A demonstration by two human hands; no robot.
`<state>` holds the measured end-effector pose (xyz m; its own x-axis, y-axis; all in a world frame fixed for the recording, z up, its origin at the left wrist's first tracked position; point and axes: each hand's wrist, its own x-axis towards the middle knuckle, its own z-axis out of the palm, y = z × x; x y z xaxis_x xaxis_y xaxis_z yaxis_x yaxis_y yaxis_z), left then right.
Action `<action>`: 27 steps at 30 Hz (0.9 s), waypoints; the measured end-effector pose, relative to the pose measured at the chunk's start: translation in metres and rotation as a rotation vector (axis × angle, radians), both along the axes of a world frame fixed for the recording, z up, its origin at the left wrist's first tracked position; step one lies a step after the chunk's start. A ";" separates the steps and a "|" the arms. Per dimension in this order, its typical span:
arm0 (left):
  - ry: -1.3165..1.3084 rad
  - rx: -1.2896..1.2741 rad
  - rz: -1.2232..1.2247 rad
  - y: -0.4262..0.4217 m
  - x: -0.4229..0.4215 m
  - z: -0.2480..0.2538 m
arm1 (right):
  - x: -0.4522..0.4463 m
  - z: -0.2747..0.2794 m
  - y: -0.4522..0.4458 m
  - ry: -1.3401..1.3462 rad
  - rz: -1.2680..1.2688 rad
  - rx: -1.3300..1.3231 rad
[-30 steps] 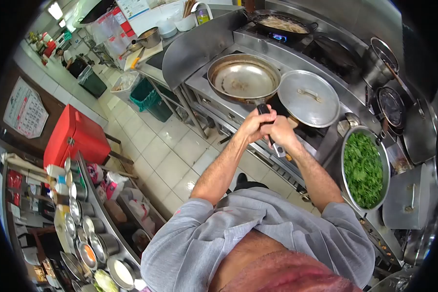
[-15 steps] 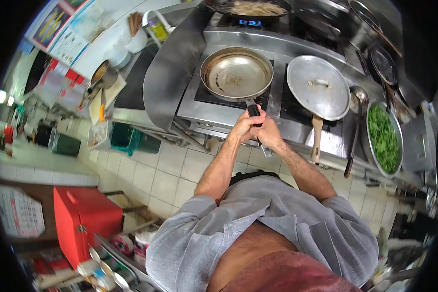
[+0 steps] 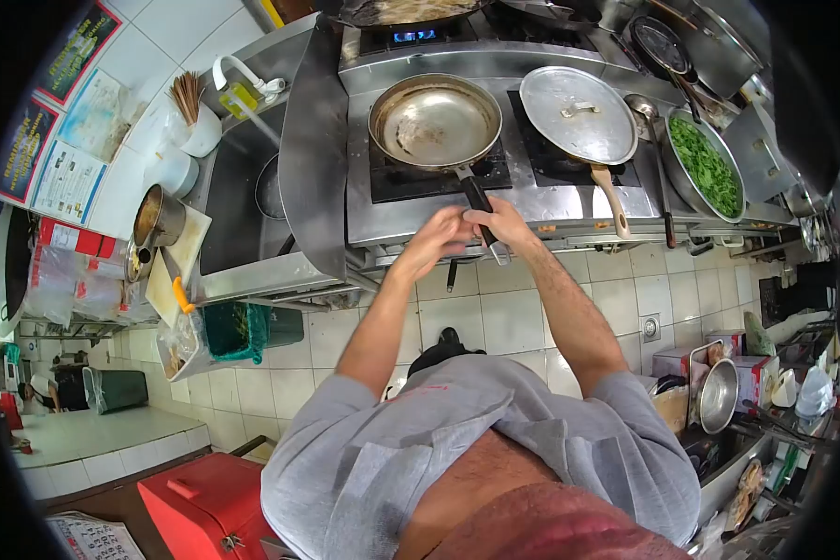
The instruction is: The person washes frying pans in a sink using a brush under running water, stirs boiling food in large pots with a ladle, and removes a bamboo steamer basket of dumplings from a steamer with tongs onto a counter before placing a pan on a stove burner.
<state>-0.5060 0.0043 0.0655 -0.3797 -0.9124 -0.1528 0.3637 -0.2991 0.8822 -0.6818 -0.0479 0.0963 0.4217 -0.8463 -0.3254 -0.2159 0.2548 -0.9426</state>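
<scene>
A frying pan [image 3: 437, 121] with a worn, stained inside rests on the near burner, its black handle [image 3: 476, 194] pointing toward me. My right hand [image 3: 501, 224] is closed around the lower part of that handle, whose metal end sticks out below the fingers. Just left of the handle is my left hand [image 3: 431, 241], slightly apart from it; motion blurs its fingers. To the right, a round metal lid [image 3: 579, 110] lies over the neighbouring burner, with a wooden handle [image 3: 610, 198] projecting from beneath it.
A ladle [image 3: 646, 112] and a bowl of chopped greens [image 3: 705, 163] sit at the right. A large pan [image 3: 411, 11] stands over a blue flame behind. On the left are a metal divider [image 3: 317, 149], a sink [image 3: 236, 187], a saucepan [image 3: 161, 217] and an orange-handled knife [image 3: 181, 295].
My left hand has come off the pan handle and moved left. My right hand stays at the handle. The camera view has shifted, showing more floor at the right.
</scene>
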 end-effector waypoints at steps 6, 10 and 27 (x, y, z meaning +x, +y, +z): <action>-0.382 0.337 -0.120 0.116 0.068 -0.075 | -0.071 -0.032 0.062 -0.197 -0.474 0.114; -0.645 0.486 -0.226 0.141 0.085 -0.195 | -0.158 -0.052 0.164 -0.151 -0.983 0.152; -1.033 0.003 -0.907 0.053 -0.127 -0.290 | -0.305 0.392 0.726 2.706 -1.903 -0.489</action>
<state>-0.6331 0.0576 -0.2247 -0.5504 -0.4074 -0.7287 -0.7734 -0.0799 0.6289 -0.9869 0.6780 0.4884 -0.1008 -0.0124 0.9948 0.1119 0.9934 0.0237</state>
